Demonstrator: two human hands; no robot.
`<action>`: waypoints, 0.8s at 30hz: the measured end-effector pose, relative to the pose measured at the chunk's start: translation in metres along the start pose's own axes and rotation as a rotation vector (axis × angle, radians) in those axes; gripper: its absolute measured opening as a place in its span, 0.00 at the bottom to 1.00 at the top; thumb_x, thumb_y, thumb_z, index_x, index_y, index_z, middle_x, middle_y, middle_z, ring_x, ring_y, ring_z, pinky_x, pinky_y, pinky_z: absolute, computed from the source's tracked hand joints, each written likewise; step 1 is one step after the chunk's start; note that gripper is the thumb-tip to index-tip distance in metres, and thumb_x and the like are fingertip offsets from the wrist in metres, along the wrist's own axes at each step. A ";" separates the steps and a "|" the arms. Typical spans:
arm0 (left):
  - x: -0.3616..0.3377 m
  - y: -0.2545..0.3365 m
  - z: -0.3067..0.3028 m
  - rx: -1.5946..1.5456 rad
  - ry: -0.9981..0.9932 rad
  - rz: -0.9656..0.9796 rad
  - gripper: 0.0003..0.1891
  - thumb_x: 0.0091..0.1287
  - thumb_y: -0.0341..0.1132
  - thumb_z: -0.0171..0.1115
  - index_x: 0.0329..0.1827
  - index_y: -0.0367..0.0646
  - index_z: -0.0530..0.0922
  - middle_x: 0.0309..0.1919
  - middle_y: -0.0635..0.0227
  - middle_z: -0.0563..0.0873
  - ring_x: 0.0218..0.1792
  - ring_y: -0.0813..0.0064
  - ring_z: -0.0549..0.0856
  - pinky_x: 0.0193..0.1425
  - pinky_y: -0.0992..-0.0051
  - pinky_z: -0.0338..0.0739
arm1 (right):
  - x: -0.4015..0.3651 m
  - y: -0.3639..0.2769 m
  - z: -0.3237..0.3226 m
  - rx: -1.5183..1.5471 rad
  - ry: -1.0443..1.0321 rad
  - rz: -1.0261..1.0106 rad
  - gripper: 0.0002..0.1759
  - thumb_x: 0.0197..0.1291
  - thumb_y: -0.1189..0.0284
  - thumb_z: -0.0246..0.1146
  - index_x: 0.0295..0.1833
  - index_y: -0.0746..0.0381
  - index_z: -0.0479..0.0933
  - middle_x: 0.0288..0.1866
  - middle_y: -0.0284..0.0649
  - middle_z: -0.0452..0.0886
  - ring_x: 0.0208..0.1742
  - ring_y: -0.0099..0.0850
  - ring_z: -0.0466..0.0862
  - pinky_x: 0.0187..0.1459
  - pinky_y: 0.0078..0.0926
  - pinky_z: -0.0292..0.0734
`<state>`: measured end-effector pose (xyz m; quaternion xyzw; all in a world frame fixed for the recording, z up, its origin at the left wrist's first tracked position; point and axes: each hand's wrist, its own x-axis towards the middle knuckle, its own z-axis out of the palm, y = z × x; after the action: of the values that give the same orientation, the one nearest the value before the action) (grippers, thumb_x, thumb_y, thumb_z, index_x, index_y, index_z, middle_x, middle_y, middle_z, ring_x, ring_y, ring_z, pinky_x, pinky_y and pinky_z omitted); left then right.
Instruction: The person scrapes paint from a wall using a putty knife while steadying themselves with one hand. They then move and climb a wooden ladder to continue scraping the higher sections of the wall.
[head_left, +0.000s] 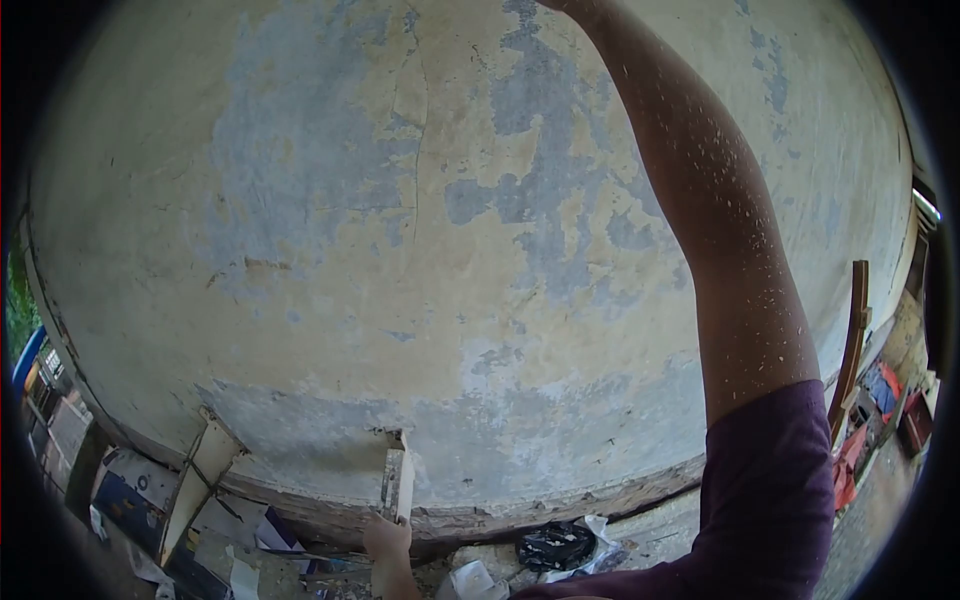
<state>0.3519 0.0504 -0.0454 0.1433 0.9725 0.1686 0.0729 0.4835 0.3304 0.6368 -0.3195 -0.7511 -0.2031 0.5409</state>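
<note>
Peeling plaster filled almost the whole view: a wall (330, 200) of yellowed paint with grey-blue patches showing through, and a crumbling ledge along its foot. Your right arm (720, 250), flecked with pale dust, rose from a purple sleeve (770, 490) up past the top edge, so your right hand was out of sight and its grip could not be told. Low in the middle, your left hand (385, 542) reached up from the bottom edge to a short wooden piece (396, 483) that stood upright against the base of the wall. Your fingers (393, 522) met the lower end of that piece, directly beneath it and touching. Whether they were wrapped round it or only pressed against it could not be told. Judged from this, the hold would have been best kept low and firm, with the piece pushed flat to the wall so it could not tip outward. To the left, well apart, a longer pale board (205, 480) leaned at an angle against the same ledge. A crumpled black bag (555, 545) lay among rubble on the ground just right of your hand, and a curved wooden pole (856, 340) stood at the far right.
</note>
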 end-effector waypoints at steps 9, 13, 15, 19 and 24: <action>-0.002 -0.001 -0.006 -0.007 0.014 0.002 0.25 0.57 0.47 0.63 0.49 0.35 0.75 0.38 0.49 0.85 0.43 0.52 0.85 0.49 0.59 0.79 | -0.133 -0.004 -0.019 -0.135 -0.285 0.014 0.21 0.63 0.74 0.46 0.60 0.63 0.73 0.49 0.58 0.81 0.50 0.49 0.83 0.52 0.45 0.78; -0.012 -0.008 -0.004 0.011 0.013 0.035 0.24 0.57 0.47 0.62 0.47 0.35 0.75 0.38 0.50 0.85 0.43 0.52 0.86 0.49 0.60 0.80 | 0.052 0.042 -0.026 0.131 -0.461 0.050 0.14 0.61 0.73 0.52 0.44 0.67 0.81 0.47 0.49 0.84 0.50 0.43 0.84 0.48 0.35 0.80; 0.001 0.000 -0.005 0.001 0.022 0.041 0.24 0.58 0.47 0.62 0.47 0.35 0.75 0.38 0.51 0.85 0.43 0.52 0.86 0.48 0.60 0.81 | -0.021 0.001 -0.090 -0.621 -0.475 -0.397 0.15 0.62 0.73 0.51 0.43 0.67 0.82 0.49 0.46 0.84 0.51 0.42 0.84 0.48 0.34 0.80; -0.011 -0.006 -0.004 -0.051 -0.006 0.033 0.25 0.59 0.47 0.62 0.48 0.34 0.73 0.39 0.50 0.85 0.44 0.53 0.85 0.49 0.59 0.81 | -0.108 0.029 -0.032 -0.254 -0.304 0.003 0.21 0.69 0.67 0.49 0.64 0.60 0.70 0.41 0.45 0.84 0.38 0.35 0.85 0.42 0.32 0.83; -0.003 -0.010 0.004 -0.020 0.019 0.072 0.25 0.58 0.47 0.63 0.48 0.34 0.73 0.39 0.51 0.85 0.43 0.53 0.86 0.47 0.60 0.81 | -0.191 0.036 0.016 0.091 -0.286 0.026 0.23 0.68 0.67 0.47 0.69 0.50 0.67 0.34 0.49 0.83 0.36 0.41 0.85 0.39 0.42 0.81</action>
<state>0.3526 0.0419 -0.0523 0.1761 0.9656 0.1820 0.0591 0.5382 0.3168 0.4503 -0.3299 -0.8247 -0.1144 0.4449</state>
